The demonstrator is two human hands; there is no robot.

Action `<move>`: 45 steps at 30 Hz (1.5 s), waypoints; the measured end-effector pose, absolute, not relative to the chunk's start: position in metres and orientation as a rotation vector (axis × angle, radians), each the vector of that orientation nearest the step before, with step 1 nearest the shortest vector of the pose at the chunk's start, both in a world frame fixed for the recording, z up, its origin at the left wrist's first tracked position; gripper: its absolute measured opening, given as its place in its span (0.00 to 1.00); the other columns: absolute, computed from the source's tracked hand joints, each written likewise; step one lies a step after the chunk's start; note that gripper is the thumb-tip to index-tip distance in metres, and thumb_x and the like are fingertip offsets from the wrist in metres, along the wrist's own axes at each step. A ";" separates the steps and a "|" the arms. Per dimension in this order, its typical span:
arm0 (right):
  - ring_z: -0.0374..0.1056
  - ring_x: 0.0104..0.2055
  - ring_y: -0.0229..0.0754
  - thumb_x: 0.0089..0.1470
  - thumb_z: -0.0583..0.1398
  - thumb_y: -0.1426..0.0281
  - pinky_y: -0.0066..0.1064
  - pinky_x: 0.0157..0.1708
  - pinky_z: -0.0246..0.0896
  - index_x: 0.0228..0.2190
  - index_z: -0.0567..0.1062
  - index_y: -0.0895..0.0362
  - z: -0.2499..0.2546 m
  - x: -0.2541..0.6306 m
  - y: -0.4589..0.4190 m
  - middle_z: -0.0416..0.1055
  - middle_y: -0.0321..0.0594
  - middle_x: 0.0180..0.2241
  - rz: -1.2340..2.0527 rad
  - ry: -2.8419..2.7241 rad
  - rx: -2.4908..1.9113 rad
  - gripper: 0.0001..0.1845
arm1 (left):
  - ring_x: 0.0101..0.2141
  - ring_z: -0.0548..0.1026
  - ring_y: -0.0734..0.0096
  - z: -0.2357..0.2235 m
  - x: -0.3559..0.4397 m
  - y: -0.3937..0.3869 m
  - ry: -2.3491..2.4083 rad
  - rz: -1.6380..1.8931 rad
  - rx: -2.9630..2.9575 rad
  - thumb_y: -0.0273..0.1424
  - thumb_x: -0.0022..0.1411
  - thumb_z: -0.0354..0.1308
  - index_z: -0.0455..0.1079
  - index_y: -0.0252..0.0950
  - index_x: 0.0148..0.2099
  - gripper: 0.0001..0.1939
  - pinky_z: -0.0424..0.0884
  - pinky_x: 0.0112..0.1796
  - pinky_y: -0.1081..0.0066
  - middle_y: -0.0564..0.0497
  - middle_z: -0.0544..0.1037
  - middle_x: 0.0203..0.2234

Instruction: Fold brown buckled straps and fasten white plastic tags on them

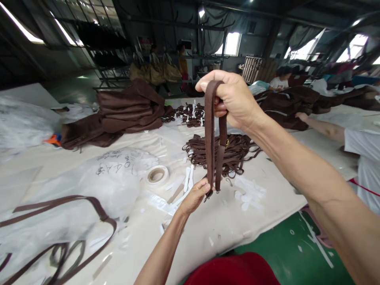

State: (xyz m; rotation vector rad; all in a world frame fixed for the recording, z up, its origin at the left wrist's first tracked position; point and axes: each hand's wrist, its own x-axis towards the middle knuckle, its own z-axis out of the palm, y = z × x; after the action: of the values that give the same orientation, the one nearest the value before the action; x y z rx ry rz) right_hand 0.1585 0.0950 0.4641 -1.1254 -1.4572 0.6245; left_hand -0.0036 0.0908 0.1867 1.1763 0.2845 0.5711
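Observation:
A long brown strap hangs folded over my right hand, which is raised above the table and closed round the loop. Below it, my left hand pinches the strap near its lower end, where small metal hooks show. A gold-coloured buckle or slider sits partway down the rear length. Behind the hanging strap lies a pile of similar brown straps on the pale tabletop. Close to my left hand are white paper strips and a roll of white tape.
Brown folded material lies at the back left, beside a smaller heap with white tags. Plastic sheeting and loose straps cover the left side. At right, a co-worker's arm reaches toward more brown material.

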 end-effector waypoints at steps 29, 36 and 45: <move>0.66 0.53 0.51 0.62 0.58 0.64 0.41 0.50 0.61 0.48 0.74 0.57 0.057 0.214 -0.155 0.72 0.51 0.51 0.285 -2.041 -2.124 0.15 | 0.42 0.71 0.62 0.029 -0.034 0.129 0.732 -0.012 2.694 0.31 0.69 0.50 0.75 0.38 0.43 0.12 0.68 0.43 0.64 0.46 0.75 0.38; 0.63 0.53 0.57 0.58 0.61 0.58 0.46 0.49 0.61 0.61 0.63 0.62 0.051 0.169 -0.084 0.69 0.57 0.53 0.298 -2.050 -2.431 0.35 | 0.41 0.70 0.62 0.027 -0.035 0.129 0.742 -0.048 2.764 0.32 0.71 0.48 0.75 0.38 0.44 0.14 0.66 0.42 0.65 0.46 0.73 0.38; 0.70 0.37 0.44 0.59 0.50 0.82 0.32 0.39 0.64 0.60 0.68 0.51 0.051 0.196 -0.062 0.74 0.43 0.38 0.505 -2.809 -1.777 0.31 | 0.44 0.70 0.62 0.023 -0.029 0.129 0.781 -0.025 2.723 0.31 0.70 0.49 0.75 0.37 0.44 0.13 0.64 0.45 0.66 0.46 0.74 0.40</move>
State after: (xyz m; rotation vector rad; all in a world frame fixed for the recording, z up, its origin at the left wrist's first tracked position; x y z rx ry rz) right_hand 0.1960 -0.0617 0.0510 -1.7768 -2.8089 0.5053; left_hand -0.0294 0.1294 0.0233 2.7225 0.7815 -0.0247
